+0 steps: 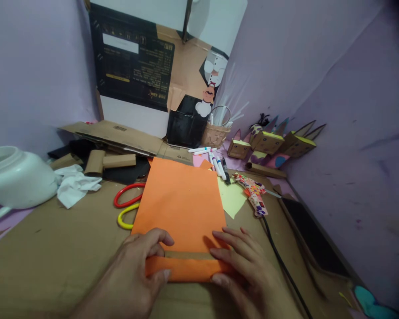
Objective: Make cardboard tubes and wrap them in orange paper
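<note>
A large orange sheet lies on the brown cardboard surface in front of me. Its near edge is turned up over a brown cardboard piece, of which only a thin strip shows. My left hand grips the left end of this rolled edge, thumb in front and fingers curled behind. At the right end, my right hand holds the same roll, with its thumb low and its fingers over the top. Scissors with one red and one yellow handle loop lie partly beneath the sheet's left side.
A flower-patterned glue gun with a black cord lies at right, beside yellow paper and several markers. Cardboard tubes, crumpled tissue and a white pot are left. Cardboard animal figures stand behind.
</note>
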{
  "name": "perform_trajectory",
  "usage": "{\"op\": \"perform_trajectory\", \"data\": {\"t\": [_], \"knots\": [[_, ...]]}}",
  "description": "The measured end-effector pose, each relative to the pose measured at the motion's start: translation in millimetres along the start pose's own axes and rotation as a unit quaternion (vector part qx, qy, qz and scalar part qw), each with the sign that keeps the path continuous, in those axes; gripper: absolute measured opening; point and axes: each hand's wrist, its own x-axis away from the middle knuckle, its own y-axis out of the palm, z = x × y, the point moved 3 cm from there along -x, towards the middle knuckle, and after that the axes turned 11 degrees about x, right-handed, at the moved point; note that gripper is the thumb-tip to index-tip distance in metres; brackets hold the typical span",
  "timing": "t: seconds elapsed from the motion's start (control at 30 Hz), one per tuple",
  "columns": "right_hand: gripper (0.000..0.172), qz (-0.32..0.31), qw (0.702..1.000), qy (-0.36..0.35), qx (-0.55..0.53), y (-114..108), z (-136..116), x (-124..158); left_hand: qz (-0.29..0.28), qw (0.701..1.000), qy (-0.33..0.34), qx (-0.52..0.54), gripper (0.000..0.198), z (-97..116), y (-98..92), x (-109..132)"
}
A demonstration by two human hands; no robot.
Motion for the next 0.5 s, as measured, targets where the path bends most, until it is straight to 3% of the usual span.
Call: {"op": "perform_trajectory", "data": {"t": [0.13, 0.33, 0.4, 0.5], "knots": [[0.025, -0.006, 1.0, 0.013, -0.02, 1, -2, 1, 0.003, 1.0, 0.009, 0.013, 0.021, 5, 0.0, -1], [0.034, -0.017, 0.994, 0.06, -0.088, -9, -2, 2, 0.065, 0.997, 0.022, 0.029, 0.018, 0, 7.6, -1], [0.035, -0.032, 0.981, 0.133, -0.139, -14, 11, 0, 0.064, 0.997, 0.012, 0.043, 0.022, -2, 10.5, -2], [0.03, -0.016, 0.933, 0.337, -0.128, -22, 58, -5, 0.051, 0.997, -0.024, 0.045, 0.025, -1, 12.0, -5]]}}
